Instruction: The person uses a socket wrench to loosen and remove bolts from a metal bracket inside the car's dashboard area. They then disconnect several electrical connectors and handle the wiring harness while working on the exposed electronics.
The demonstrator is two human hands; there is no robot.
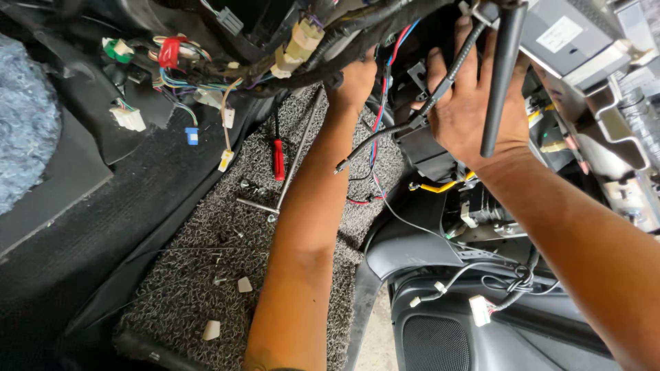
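Left hand point(356, 81) reaches up behind the thick black wire bundle point(323, 58), fingers hidden, so its grip can't be read. Right hand point(474, 96) presses open-fingered against a black cable point(440, 89) under the dash. Below, a red-handled screwdriver point(278, 159) lies on the grey looped floor mat point(206, 275).

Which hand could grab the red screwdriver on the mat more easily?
Probably the left hand. Its arm runs right beside the red screwdriver on the mat, while the right hand is farther off, among cables under the dashboard.
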